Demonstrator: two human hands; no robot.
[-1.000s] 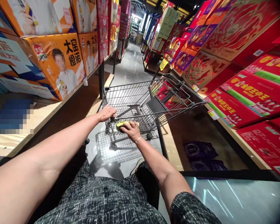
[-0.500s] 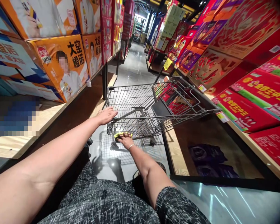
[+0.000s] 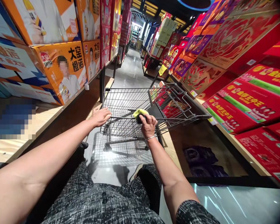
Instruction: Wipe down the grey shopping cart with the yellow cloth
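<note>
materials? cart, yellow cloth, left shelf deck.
Cart: probably metal wire, dark coated finish; thin straight bars form the basket.
Yellow cloth: soft matte fabric, maybe microfibre; it bunches in the right hand.
Left shelf deck: pale wood or wood-look laminate; streaky grain shows, can't tell which.

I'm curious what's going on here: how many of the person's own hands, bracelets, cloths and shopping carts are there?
Own hands: 2 (left hand, right hand)
Bracelets: 1 (thin bracelet)
Cloths: 1 (yellow-green cloth)
Shopping carts: 1 (wire cart)
Total: 5
</note>
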